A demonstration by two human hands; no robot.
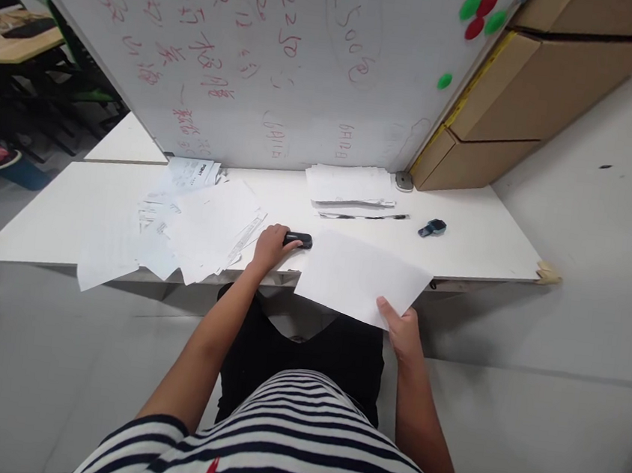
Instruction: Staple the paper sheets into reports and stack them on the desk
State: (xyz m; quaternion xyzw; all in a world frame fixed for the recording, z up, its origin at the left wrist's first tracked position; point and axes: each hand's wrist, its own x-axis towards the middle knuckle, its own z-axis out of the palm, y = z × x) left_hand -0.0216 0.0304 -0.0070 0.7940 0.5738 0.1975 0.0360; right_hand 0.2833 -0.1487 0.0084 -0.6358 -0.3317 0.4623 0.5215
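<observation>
Striped shirt (299,445) | left hand (270,247) extended, grip curled around black object (300,240) | right hand (406,335) angled inward, grip pinching white sheet (357,275)

On my feed I see a whiteboard (303,85) with red handwriting (215,53), magnets (488,4) near its corner, cardboard boxes (554,88) stacked beside it, and a watch (433,228) lying on the white desk (481,246); leftward, I spot a blue bin (26,171).

Sheet (357,275): smooth matt paper. Black object (300,240): plastic-looking. Whiteboard (301,107): smooth. Boxes (512,91): matt cardboard.
</observation>
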